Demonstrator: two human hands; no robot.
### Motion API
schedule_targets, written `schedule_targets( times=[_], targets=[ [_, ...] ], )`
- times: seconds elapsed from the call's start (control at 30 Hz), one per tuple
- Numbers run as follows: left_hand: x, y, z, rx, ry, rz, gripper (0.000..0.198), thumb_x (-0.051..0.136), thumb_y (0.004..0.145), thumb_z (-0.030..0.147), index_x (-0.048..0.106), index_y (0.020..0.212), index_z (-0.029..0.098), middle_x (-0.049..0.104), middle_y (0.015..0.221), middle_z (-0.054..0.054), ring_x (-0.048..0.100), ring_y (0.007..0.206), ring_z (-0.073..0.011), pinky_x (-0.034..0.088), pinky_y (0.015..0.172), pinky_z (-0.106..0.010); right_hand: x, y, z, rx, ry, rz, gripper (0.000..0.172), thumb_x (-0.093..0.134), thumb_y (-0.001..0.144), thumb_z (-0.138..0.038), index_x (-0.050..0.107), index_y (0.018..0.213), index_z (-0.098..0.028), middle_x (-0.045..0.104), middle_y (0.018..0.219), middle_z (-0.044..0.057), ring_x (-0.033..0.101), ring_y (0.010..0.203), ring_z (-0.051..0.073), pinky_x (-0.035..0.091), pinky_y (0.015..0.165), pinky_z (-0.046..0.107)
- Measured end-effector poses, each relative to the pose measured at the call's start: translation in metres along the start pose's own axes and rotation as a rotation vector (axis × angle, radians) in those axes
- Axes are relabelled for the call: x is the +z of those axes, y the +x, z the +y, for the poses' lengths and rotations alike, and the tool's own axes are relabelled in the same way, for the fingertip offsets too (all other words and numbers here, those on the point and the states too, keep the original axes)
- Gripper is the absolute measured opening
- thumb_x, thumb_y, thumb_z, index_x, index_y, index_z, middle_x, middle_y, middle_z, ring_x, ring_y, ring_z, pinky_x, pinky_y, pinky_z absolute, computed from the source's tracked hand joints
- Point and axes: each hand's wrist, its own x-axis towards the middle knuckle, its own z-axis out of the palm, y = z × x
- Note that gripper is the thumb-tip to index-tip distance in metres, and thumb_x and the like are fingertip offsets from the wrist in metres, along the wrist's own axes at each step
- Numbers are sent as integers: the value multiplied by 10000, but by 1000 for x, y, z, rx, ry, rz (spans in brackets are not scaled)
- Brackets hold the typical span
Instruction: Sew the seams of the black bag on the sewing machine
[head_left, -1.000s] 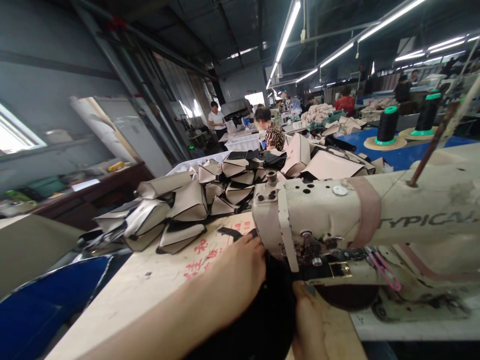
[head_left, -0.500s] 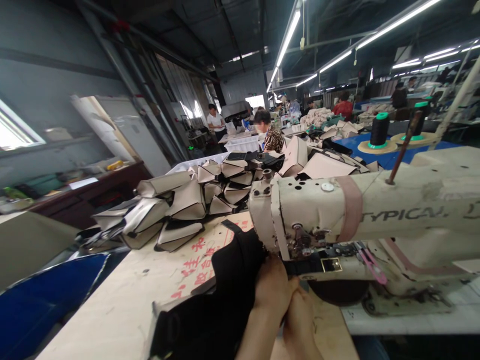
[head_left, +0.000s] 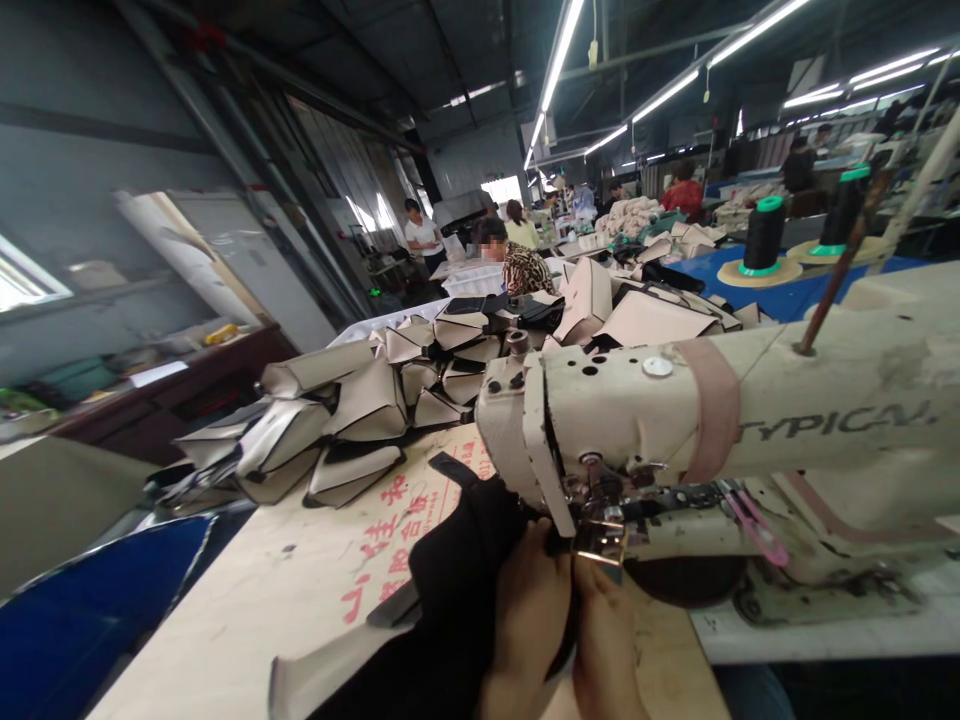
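A sewing machine (head_left: 622,400) reaches in from the right, its needle area just above my hands. My left hand (head_left: 531,600) is closed on a black fabric piece (head_left: 457,610), which drapes over the wooden board to the left. Beside it, almost touching, my right hand (head_left: 606,625) has its fingers bent down at a dark strap under the machine head; its fingertips are partly hidden. A shiny metal buckle (head_left: 600,540) sits just above my right hand, close to the presser foot. Pale lining shows at the black piece's lower left edge.
Beige and black bag pieces (head_left: 367,400) are heaped behind the wooden board (head_left: 247,600). Black thread cones (head_left: 765,235) stand behind the machine. A blue bin (head_left: 97,610) is at lower left. A person in a patterned top (head_left: 525,268) sits beyond the pile.
The buckle has moved left, from the machine's arm to near the presser foot. My right hand has come up beside it. The whole view has shifted slightly.
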Motion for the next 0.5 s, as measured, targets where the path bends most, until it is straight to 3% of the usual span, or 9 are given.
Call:
schedule_targets(
  times=[0.13,0.3,0.5],
  targets=[
    [-10,8,-17,-213,-347,-178,339,410,861,429,637,920,184,695,893,-64,625,906,-226,460,800,-320,2,-2,0,150,155,-59,518,661,645,-562,673,901,-113,678,896,94,600,927,254,493,785,307],
    [-8,16,-18,-442,-848,-184,427,511,754,545,615,949,180,661,1048,-60,554,1049,-230,404,911,-316,-1,1,5,107,35,4,501,633,685,-564,691,903,-116,678,907,94,588,967,270,481,813,300],
    [-2,17,-15,-449,-883,-194,375,530,725,558,582,737,186,644,800,-27,570,869,-221,420,814,-311,-6,5,11,52,-59,-7,529,566,741,-586,680,928,-104,679,882,97,611,890,258,494,728,281]
  ],
)
